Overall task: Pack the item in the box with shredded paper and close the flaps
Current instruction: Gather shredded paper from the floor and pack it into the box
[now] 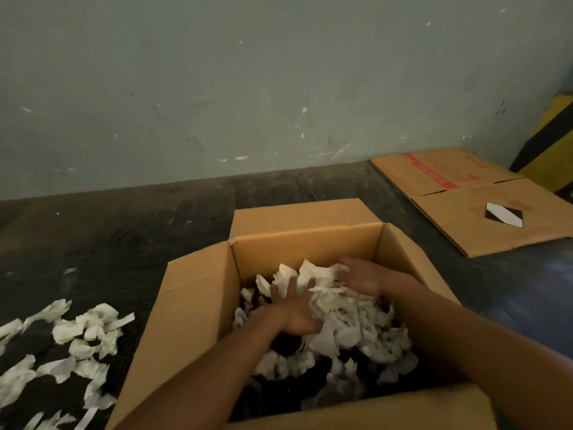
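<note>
Behind everything, at the far side, a pale scuffed wall point(248, 88) meets a dark floor point(124, 237). On that floor at the far right lies a flattened cardboard sheet point(483, 200) with red print and a black-and-white diamond mark, and beside it at the right edge stands a yellow-and-black striped post point(555, 141).

Near the middle sits the open box point(192, 305), brown cardboard, all four flaps turned outward. Inside it a heap of white shredded paper point(350, 321) covers most of the bottom; dark patches show between the pieces, but whether any of that is the item cannot be told. More torn white paper scraps point(71, 339) lie scattered on the floor to the left of the box, apart from it.

Both forearms reach down into the box from the near edge. The left hand point(294, 308) lies on the heap with its fingers spread wide, pressing the paper, grasping nothing. The right hand point(362, 274) rests flat on the far right part of the heap, fingers fairly straight against the paper, also holding nothing.
</note>
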Demonstrator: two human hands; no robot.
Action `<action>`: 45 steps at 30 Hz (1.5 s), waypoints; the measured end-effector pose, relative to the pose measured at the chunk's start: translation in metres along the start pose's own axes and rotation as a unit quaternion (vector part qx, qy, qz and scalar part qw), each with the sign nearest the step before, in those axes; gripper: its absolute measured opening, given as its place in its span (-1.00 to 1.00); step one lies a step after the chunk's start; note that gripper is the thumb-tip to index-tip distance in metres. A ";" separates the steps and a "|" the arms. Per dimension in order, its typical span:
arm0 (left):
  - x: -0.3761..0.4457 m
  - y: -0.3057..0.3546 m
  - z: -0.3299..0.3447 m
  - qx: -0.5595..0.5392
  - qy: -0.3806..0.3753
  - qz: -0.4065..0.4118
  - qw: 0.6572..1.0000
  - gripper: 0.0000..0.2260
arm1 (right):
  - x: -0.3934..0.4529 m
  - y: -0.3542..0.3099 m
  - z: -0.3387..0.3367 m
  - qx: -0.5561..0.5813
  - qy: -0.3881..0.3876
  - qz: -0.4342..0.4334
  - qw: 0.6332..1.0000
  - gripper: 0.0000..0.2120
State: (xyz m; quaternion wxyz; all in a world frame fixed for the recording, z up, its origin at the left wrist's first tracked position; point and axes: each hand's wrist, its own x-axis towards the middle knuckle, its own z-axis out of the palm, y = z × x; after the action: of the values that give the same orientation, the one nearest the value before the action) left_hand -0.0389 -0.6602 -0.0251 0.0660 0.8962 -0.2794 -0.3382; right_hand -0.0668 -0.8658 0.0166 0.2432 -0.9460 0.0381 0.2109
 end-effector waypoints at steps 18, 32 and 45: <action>-0.002 -0.003 0.015 -0.020 -0.048 0.001 0.999 -0.05 | 0.008 -0.001 0.038 -0.072 -0.136 0.017 0.988 -0.42; -0.078 0.010 0.024 0.034 -0.135 0.016 0.990 -0.16 | -0.083 -0.011 0.058 -0.154 -0.221 0.003 0.963 -0.05; -0.116 0.009 0.006 0.122 -0.141 0.068 0.980 -0.50 | -0.118 -0.020 0.021 -0.205 -0.264 0.080 0.939 -0.33</action>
State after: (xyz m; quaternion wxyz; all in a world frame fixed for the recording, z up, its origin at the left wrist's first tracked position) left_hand -0.1184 -0.6039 0.0391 -0.0612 0.8198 -0.3858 -0.4188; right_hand -0.1789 -0.8420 0.0578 0.0280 -0.8793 0.0038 0.4754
